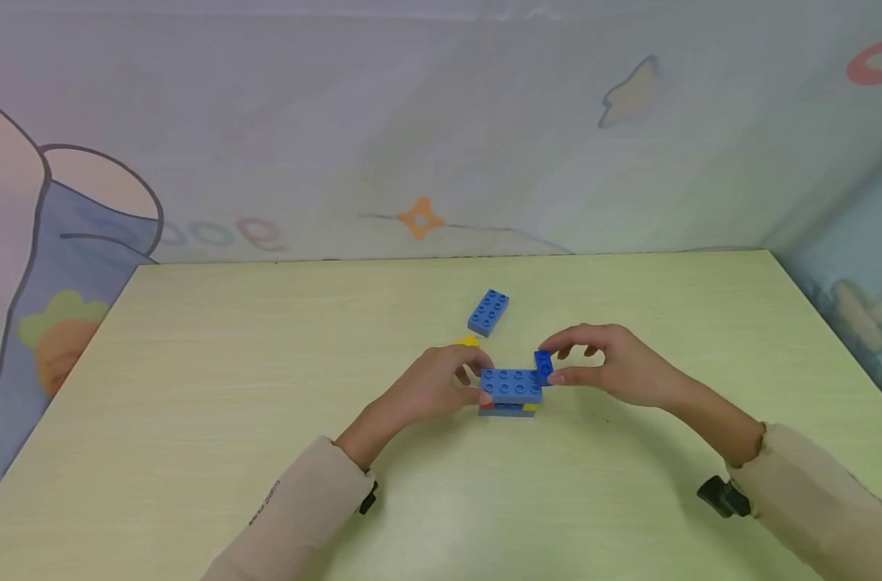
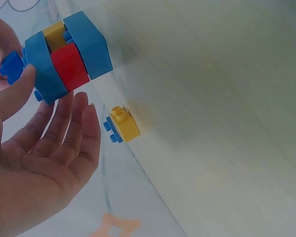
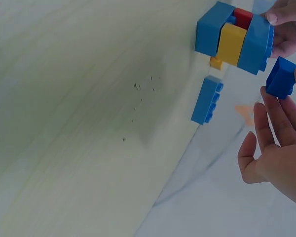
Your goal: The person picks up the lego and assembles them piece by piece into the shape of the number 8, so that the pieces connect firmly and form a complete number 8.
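A toy-brick stack [image 1: 511,389] stands on the table, a long blue brick at top and bottom with a red brick [image 2: 70,66] and a yellow brick [image 3: 231,43] between them. At its left end my left hand [image 1: 436,383] holds the upper blue brick, thumb in front and fingers behind. My right hand [image 1: 622,367] pinches a small dark blue brick [image 1: 544,368] between thumb and fingertips, close by the stack's right end. In the right wrist view this small brick [image 3: 281,78] is tilted, with its hollow underside partly showing.
Behind the stack a loose long blue brick [image 1: 488,313] lies on the pale wooden table [image 1: 266,355]. A loose yellow brick [image 1: 468,341] is partly hidden by my left hand. A printed cloth [image 1: 441,129] hangs along the table's back edge.
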Motion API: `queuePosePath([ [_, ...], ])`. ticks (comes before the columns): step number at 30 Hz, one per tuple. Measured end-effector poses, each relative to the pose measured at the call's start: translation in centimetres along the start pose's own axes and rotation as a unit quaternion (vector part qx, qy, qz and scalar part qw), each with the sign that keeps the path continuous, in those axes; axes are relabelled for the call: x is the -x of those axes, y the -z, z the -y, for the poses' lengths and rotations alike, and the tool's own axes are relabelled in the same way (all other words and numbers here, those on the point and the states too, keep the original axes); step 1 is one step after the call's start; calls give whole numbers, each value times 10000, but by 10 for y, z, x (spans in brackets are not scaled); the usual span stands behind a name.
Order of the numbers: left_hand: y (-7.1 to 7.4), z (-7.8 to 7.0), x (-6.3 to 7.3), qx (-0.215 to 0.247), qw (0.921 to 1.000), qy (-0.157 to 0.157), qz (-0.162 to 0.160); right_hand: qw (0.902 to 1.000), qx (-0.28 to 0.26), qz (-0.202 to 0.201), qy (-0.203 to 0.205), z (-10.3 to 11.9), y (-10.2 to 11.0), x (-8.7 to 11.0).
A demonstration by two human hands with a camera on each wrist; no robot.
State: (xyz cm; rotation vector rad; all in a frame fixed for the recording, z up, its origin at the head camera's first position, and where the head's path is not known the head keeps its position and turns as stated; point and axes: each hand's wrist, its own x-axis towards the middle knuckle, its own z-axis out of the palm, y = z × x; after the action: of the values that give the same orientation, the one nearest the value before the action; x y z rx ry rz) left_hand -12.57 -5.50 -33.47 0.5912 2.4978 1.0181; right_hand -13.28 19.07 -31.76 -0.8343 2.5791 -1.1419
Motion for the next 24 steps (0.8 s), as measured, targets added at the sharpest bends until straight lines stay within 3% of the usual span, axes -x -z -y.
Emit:
queuePosePath([
  [13,0,-2,0,-72,10000,44,24,9998,-108,-63,-143,2,-11,6],
  [24,0,-2,0,-80,10000,4,1,9999,98,-82,84,-1,-14,8],
])
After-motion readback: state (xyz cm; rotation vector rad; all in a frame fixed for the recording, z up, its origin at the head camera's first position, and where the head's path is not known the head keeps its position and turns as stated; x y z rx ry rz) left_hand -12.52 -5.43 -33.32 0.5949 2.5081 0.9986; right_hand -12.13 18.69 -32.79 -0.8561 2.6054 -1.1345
